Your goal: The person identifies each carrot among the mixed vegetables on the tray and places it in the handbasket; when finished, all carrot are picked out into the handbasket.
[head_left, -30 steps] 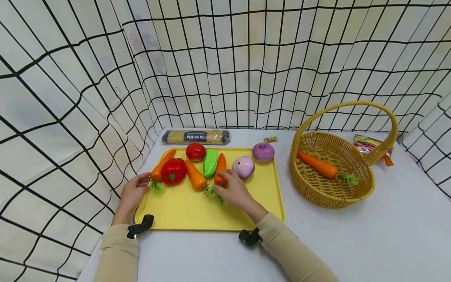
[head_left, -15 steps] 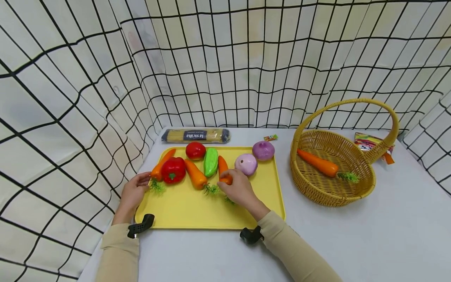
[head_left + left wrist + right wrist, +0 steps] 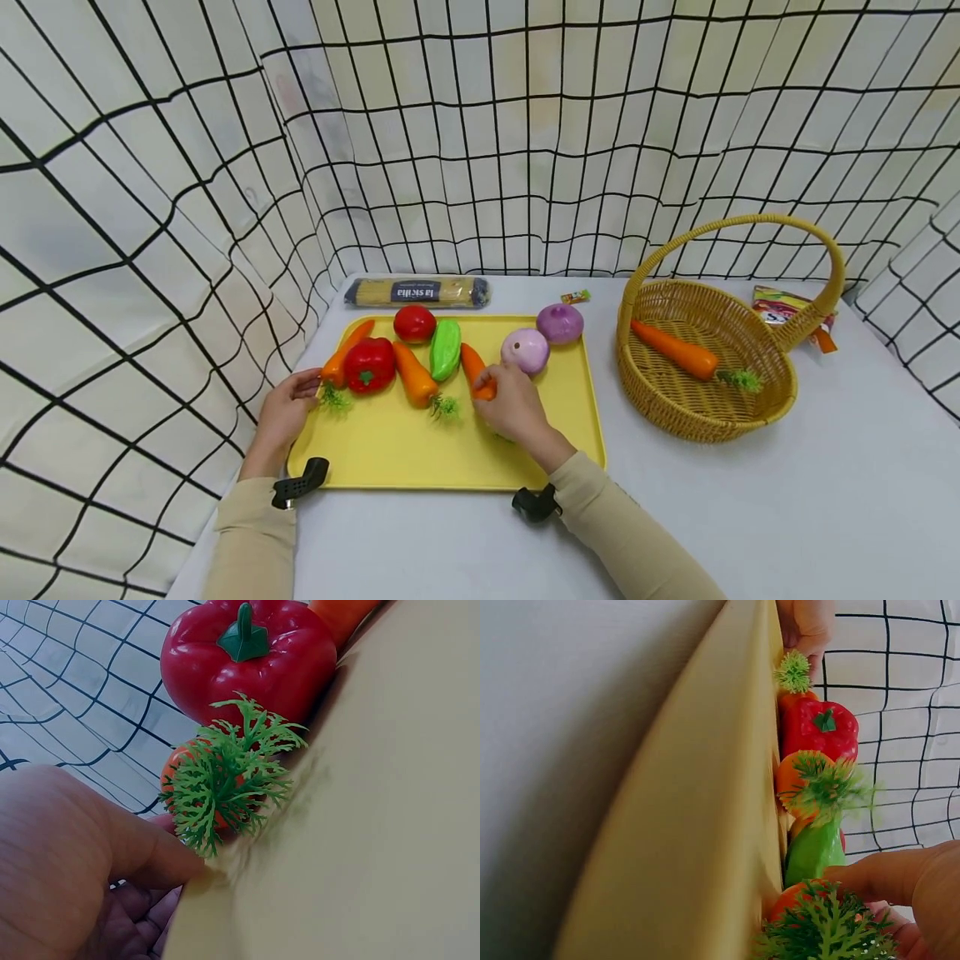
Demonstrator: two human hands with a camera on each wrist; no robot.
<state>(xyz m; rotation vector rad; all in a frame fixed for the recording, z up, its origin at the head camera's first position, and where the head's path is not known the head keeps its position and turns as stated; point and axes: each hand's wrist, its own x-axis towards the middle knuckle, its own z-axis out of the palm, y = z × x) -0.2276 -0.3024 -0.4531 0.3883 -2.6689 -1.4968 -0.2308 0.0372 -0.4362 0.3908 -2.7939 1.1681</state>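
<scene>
Two hands are at the yellow tray (image 3: 360, 458). The right hand (image 3: 516, 408) pinches the thick, leafy end of the right-hand carrot (image 3: 472, 364) between thumb and fingers; this carrot is on the tray, its far tip just right of the green vegetable (image 3: 446, 350), with the pale onion (image 3: 527, 353) to its right. The left hand (image 3: 285, 410) grips the tray's left rim, beside the left-hand carrot (image 3: 349, 352) and red pepper (image 3: 370, 365). Right of the tray stands a wicker basket (image 3: 705, 431) containing another carrot (image 3: 677, 350).

4 carrots (image 3: 473, 364) tot. (w/ 2 onions (image 3: 529, 348))
</scene>
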